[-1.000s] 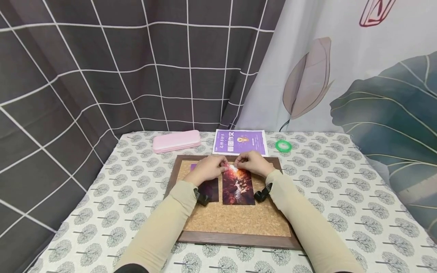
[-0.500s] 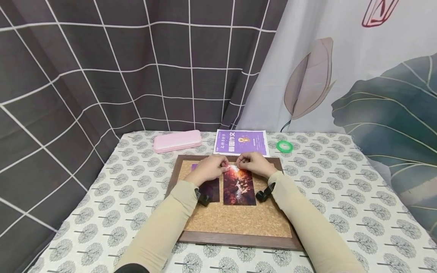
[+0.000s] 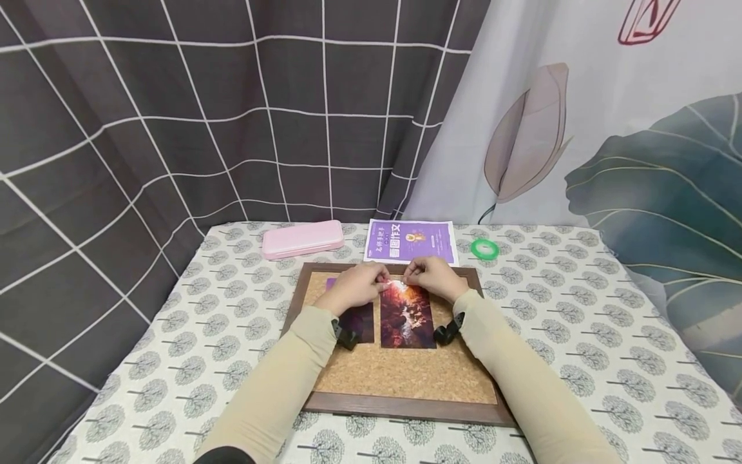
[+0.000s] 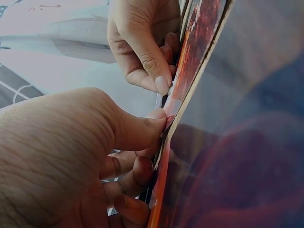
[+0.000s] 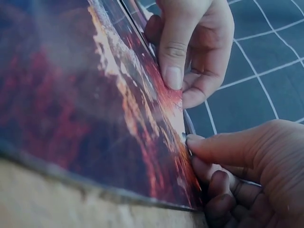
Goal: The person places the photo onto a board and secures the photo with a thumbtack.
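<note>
A red and orange photo (image 3: 408,320) lies on the framed cork board (image 3: 406,374). My left hand (image 3: 355,283) pinches the top edge of this photo toward its left side, thumb on the printed face. Just to the right, my right hand (image 3: 433,277) pinches the same edge between thumb and forefinger. In the right wrist view a tiny dark bit (image 5: 185,137) shows at the right thumb's tip; its kind cannot be told. A dark purple photo (image 3: 361,322) lies on the cork to the left, partly under the left hand and wrist.
Behind the board lie a pink case (image 3: 303,240), a purple and white booklet (image 3: 413,241) and a green ring-shaped roll (image 3: 484,249). The board's brown wooden frame (image 3: 406,406) rests on a tree-print tablecloth (image 3: 580,361). A dark checked curtain (image 3: 278,129) hangs behind.
</note>
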Motion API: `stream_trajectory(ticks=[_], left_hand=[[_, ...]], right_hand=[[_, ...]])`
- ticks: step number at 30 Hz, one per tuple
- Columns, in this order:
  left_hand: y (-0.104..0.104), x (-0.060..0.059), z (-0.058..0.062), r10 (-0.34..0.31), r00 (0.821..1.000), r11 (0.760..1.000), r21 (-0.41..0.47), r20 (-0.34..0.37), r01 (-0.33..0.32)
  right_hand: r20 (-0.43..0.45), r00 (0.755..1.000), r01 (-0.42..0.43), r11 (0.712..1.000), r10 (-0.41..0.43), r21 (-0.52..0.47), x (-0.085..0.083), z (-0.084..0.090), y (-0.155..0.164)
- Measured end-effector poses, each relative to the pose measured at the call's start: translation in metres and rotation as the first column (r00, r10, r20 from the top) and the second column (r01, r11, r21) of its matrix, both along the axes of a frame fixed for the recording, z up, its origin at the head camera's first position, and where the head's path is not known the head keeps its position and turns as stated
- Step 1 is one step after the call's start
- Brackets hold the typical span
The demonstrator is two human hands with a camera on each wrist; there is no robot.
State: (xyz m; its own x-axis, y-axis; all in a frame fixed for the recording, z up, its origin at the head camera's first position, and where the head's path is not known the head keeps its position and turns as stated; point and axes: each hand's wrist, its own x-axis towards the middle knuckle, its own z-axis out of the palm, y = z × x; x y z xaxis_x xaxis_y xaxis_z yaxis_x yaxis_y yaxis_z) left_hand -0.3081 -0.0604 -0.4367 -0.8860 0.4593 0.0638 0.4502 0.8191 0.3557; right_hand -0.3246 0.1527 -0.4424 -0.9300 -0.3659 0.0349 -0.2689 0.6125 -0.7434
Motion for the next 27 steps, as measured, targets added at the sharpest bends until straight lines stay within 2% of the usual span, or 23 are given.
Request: stream_trajectory(ticks=[7, 15, 27], left_hand=[[0.0001, 0.0003, -0.0002, 0.001, 1.000, 1.000, 0.002, 0.009, -0.001], [-0.0004, 0.0015, -0.0012, 0.001, 1.000, 1.000, -0.002, 0.005, -0.001], [-0.0008, 0.0013, -0.0016, -0.003, 1.000, 1.000, -0.001, -0.003, 0.003]], right_hand=[[-0.011, 0.999, 0.034, 0.999, -0.034, 0.040, 0.0021, 0.0047, -0.0021], [-0.008, 1.000, -0.006, 1.000, 0.006, 0.008, 0.0020, 0.0026, 0.0002], [-0.013, 1.000, -0.020, 1.000, 0.020, 0.002, 0.0011, -0.0006, 0.0008]])
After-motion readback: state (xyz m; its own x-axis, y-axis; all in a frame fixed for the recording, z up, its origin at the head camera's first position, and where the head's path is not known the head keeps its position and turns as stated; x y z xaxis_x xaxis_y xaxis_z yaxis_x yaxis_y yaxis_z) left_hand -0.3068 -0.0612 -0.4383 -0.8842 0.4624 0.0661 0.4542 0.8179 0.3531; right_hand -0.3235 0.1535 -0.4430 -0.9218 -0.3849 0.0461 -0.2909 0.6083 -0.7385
